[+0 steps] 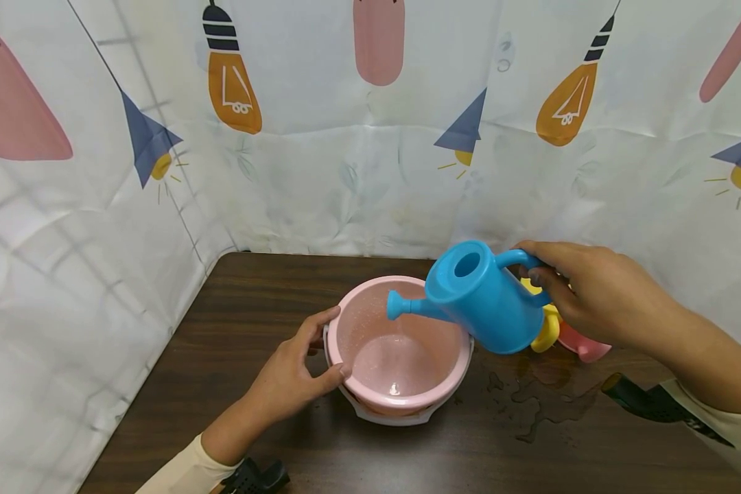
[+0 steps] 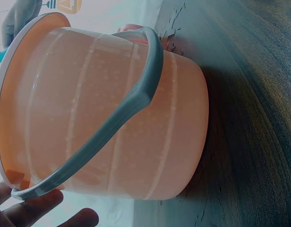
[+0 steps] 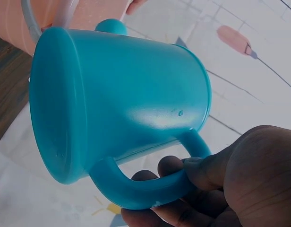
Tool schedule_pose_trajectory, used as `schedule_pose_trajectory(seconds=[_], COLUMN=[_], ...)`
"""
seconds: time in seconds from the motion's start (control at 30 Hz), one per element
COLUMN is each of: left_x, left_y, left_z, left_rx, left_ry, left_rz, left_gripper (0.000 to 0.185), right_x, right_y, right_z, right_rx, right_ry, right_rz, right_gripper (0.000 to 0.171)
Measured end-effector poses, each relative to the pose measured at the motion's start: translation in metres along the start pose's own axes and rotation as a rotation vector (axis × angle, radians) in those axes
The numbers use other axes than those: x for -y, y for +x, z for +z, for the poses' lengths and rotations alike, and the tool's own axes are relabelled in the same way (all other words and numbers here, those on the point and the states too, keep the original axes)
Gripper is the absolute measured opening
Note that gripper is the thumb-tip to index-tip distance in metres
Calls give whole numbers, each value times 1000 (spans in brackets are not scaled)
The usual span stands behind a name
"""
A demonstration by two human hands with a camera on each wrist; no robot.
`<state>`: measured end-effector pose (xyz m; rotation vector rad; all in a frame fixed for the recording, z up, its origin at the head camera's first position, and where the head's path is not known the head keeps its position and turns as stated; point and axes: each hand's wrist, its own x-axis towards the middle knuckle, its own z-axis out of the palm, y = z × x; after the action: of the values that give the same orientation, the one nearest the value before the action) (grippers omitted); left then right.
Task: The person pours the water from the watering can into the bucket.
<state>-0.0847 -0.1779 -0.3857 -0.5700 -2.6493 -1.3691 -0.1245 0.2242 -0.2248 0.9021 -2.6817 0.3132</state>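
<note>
A pink bucket (image 1: 401,346) with a grey handle (image 2: 131,106) stands on the dark wooden table (image 1: 272,295); a little water lies in its bottom. My left hand (image 1: 299,370) grips its left rim, thumb on the near edge. My right hand (image 1: 577,291) holds the handle of a blue toy watering can (image 1: 484,298), which is tilted with its spout (image 1: 407,305) over the bucket's mouth. In the right wrist view the watering can (image 3: 117,99) fills the frame, and fingers (image 3: 183,182) curl round its handle.
Behind the can lie a yellow toy (image 1: 546,329) and a pink toy (image 1: 583,346). A water puddle (image 1: 543,391) spreads on the table right of the bucket. Printed white curtains (image 1: 358,151) wall in the back and left sides.
</note>
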Motion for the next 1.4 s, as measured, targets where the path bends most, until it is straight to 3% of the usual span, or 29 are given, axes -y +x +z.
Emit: schedule_pose_trajectory(seconds=[1.4], left_x=[1], left_y=[0], left_z=[0], left_rx=[3], left_ry=[-18], left_rz=[0], left_gripper=[77], right_x=[1], right_y=[2], right_z=[0], right_rx=[-34], right_ry=[3], right_rz=[-37], right_gripper=[39])
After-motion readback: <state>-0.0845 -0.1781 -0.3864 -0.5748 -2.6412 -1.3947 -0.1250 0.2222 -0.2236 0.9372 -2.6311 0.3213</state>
